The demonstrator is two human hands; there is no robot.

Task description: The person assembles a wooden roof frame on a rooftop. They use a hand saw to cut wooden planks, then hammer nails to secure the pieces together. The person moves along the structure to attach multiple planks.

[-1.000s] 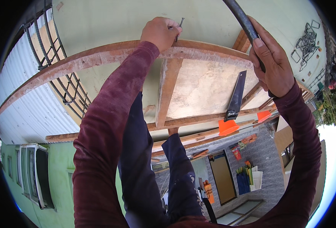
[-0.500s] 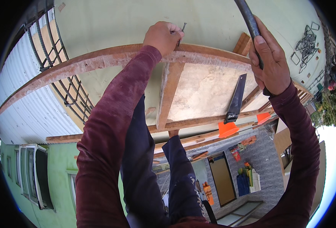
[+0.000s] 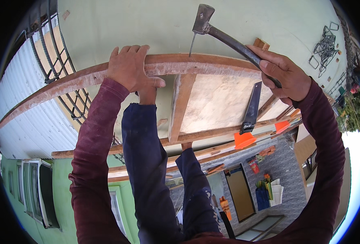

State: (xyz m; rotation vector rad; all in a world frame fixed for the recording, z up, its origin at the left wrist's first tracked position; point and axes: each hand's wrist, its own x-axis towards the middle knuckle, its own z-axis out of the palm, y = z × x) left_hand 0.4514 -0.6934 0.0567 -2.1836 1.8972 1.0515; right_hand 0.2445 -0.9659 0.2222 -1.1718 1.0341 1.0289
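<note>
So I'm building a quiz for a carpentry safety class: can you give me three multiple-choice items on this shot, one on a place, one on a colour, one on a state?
1. Where does the handsaw lie?
A. On the wooden frame, below the right hand
B. In the left hand
C. On the ground far below

2. What colour is the saw's handle?
A. Blue
B. Orange
C. Black

3. How does the nail stand?
A. Driven flush
B. Lying loose on the beam
C. Sticking up from the top beam, under the hammer head

Answers:
1 A: the blade rests across the frame under the right hand.
2 B: the grip is bright orange.
3 C: its shank rises from the top beam, with the hammer just above it; the left hand grips the beam.
</note>
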